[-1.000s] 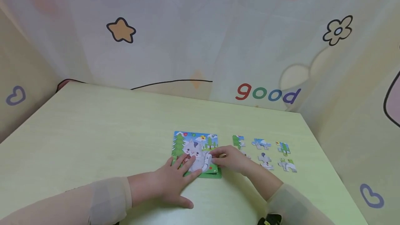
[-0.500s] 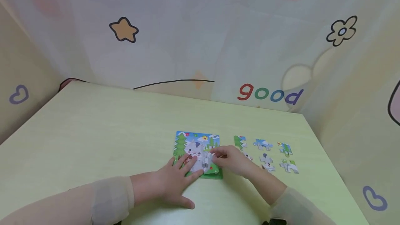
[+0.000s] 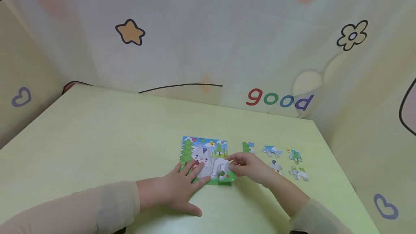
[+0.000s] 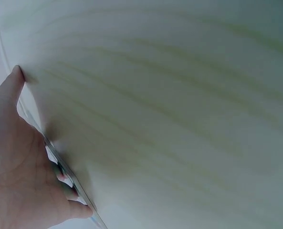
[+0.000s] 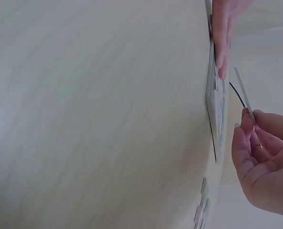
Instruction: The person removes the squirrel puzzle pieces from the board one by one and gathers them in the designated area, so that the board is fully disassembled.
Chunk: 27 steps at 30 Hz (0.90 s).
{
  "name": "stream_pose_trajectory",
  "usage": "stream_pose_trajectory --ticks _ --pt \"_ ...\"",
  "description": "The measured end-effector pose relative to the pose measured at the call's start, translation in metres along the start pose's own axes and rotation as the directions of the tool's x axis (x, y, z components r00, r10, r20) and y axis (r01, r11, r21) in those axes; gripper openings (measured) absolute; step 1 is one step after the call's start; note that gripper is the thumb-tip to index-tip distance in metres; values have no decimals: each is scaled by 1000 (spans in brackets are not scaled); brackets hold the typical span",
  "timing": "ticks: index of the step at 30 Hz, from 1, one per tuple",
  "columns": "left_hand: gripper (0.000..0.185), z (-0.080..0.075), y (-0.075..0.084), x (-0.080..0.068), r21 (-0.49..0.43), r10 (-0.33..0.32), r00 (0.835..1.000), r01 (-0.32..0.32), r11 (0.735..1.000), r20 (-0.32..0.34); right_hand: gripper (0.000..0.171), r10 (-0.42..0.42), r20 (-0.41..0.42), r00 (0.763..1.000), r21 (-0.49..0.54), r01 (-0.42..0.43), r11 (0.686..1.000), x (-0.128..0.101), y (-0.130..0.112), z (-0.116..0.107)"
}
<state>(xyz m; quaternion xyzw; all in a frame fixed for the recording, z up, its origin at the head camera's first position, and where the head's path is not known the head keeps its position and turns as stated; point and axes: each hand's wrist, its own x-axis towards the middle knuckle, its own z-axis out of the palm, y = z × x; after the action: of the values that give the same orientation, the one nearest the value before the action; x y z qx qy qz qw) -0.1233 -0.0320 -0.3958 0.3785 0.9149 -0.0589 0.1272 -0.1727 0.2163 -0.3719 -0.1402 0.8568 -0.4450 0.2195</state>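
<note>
A jigsaw puzzle board (image 3: 187, 149) with a grey cat-like animal and green trees lies on the table. My left hand (image 3: 183, 190) rests spread on its lower left part, fingers straight, thumb on the tabletop. The left wrist view shows that hand's palm side (image 4: 24, 167) along the board's edge. Over the board's lower right corner, my right hand (image 3: 251, 169) pinches a white, grey and green puzzle piece (image 3: 218, 166) between thumb and fingers. In the right wrist view this piece (image 5: 244, 93) stands tilted on edge, apart from the board.
Several loose puzzle pieces lie to the right: a tree piece (image 3: 248, 147), a sky piece (image 3: 272, 150), another tree piece (image 3: 295, 155), a grey piece (image 3: 274, 165) and a green-and-white piece (image 3: 299, 173). My right hand and forearm cover part of that area. A printed curtain (image 3: 182, 46) stands behind the table.
My right hand has lifted the puzzle piece out of the board's lower right corner and shifted slightly right, tilting it. My left hand has stayed put on the board.
</note>
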Motion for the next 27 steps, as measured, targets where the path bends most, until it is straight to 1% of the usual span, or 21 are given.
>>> stream_pose_trajectory --ticks 3,8,13,19,27 --pt "90 0 0 0 -9 0 1000 0 1000 12 31 -15 4 1000 -12 15 1000 -3 5 -4" --pt "90 0 0 -1 -11 11 1000 -11 1000 9 30 11 -17 1000 -17 -11 1000 -6 15 -12" --pt "90 0 -2 0 5 19 1000 -19 1000 5 29 -7 -35 999 -11 7 1000 -10 28 -19" --pt "91 1 -3 0 26 32 999 -32 999 -9 35 -26 -39 999 -12 25 1000 -20 38 -33" --pt "92 2 -3 0 24 46 999 -45 999 -22 35 1 -78 997 -8 -2 1000 -34 50 -47"
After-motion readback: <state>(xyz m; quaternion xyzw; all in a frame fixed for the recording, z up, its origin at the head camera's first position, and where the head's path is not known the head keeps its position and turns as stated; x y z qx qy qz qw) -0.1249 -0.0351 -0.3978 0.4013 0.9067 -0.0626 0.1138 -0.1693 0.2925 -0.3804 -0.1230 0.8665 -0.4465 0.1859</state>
